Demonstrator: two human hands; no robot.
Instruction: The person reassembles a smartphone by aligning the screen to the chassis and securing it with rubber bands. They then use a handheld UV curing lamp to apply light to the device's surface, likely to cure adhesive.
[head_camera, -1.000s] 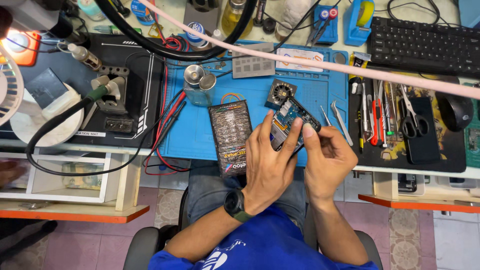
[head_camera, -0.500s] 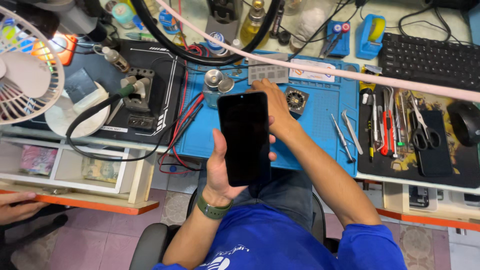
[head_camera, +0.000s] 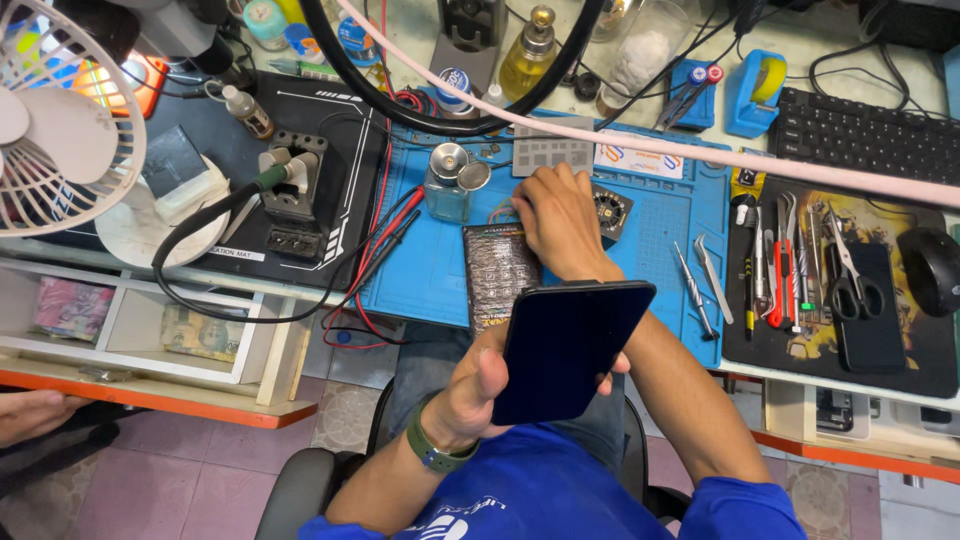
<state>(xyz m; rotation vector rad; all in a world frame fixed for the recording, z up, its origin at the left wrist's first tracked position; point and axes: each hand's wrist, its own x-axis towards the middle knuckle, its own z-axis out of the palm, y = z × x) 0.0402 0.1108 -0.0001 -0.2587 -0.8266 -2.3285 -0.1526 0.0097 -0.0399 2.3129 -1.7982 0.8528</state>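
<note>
My left hand (head_camera: 478, 388) grips a black smartphone (head_camera: 568, 348) with a dark screen, held tilted over my lap below the bench edge. My right hand (head_camera: 556, 218) reaches forward onto the blue work mat (head_camera: 655, 215), fingers curled down beside a small square black part (head_camera: 610, 208). What the fingers touch is hidden under the hand. A dark rectangular case of small parts (head_camera: 496, 270) lies on the mat just left of my right wrist. A small glass bottle with a metal cap (head_camera: 446, 182) stands left of the hand.
A white fan (head_camera: 62, 130) sits far left above a black mat with a metal holder (head_camera: 295, 190) and cables. Tweezers (head_camera: 700, 275), screwdrivers and scissors (head_camera: 845, 270) lie right, with a keyboard (head_camera: 860, 135) and mouse (head_camera: 928, 268). Another person's hand (head_camera: 30, 412) shows at lower left.
My right hand let go of the small part and reached forward onto the mat. My left hand took up the black phone and has tilted it lower toward my lap.
</note>
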